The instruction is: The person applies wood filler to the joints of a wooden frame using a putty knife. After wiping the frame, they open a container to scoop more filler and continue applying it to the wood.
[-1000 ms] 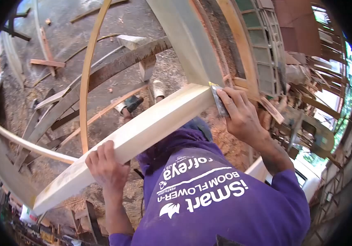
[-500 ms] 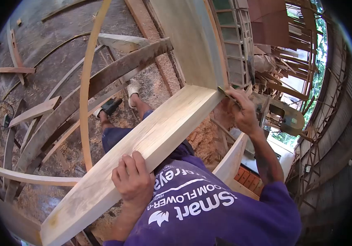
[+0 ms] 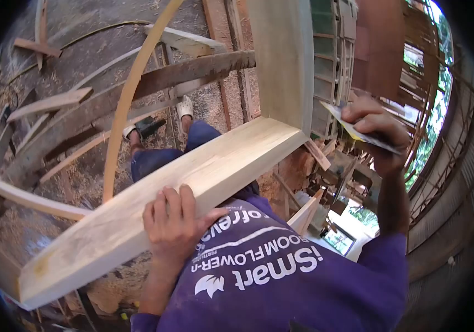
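Observation:
A thick pale wooden beam (image 3: 231, 149) slants across in front of my body. Its far end meets a wide wooden board (image 3: 281, 66) at a corner. On the beam's upper face my left hand (image 3: 173, 221) lies with fingers flat and the thumb stretched out toward the shirt. Off to the right, raised clear of that corner, my right hand (image 3: 378, 130) is closed on a thin, stiff-looking folded sheet of sandpaper (image 3: 353, 128), whitish with a yellow patch.
Curved wooden strips (image 3: 129, 94) and a dark curved plank (image 3: 192, 72) stand on the left. Wood shavings and offcuts cover the floor around my feet (image 3: 184, 108). Stacked frames (image 3: 325, 61) lean beyond the board, and a machine (image 3: 353, 182) stands at the right.
My right hand has lifted away from the corner joint, moving right with the sandpaper. My left hand stays on the beam, its thumb now spread. The whole view has shifted slightly.

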A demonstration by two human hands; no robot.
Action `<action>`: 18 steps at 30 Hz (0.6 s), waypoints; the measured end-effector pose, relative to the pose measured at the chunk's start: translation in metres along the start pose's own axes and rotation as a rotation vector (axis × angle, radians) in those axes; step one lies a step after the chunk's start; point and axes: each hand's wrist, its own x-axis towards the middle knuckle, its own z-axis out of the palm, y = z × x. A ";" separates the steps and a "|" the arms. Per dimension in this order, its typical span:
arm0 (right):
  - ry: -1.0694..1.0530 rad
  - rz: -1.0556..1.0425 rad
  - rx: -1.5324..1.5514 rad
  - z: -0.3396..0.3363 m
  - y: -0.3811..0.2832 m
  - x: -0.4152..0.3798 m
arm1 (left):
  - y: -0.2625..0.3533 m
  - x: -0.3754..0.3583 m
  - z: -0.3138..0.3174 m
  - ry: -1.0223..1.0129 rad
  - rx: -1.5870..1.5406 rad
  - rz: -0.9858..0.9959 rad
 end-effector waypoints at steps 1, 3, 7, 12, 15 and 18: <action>-0.100 -0.129 0.016 -0.005 0.002 0.020 | -0.001 -0.001 -0.001 0.036 -0.050 0.001; -0.399 -0.347 -0.057 -0.015 0.008 0.064 | -0.003 -0.002 0.000 0.139 -0.077 -0.035; -0.909 -0.528 -0.170 0.003 0.037 0.138 | 0.003 -0.009 0.013 0.356 -0.157 -0.133; -1.600 -0.470 -0.142 0.049 0.080 0.171 | 0.022 0.005 0.024 0.696 -0.029 -0.526; -1.777 -0.282 -0.114 0.065 0.104 0.168 | 0.022 0.013 0.024 0.751 0.205 -0.680; -1.907 -0.254 -0.144 0.074 0.120 0.172 | 0.014 0.009 0.029 0.722 0.364 -0.755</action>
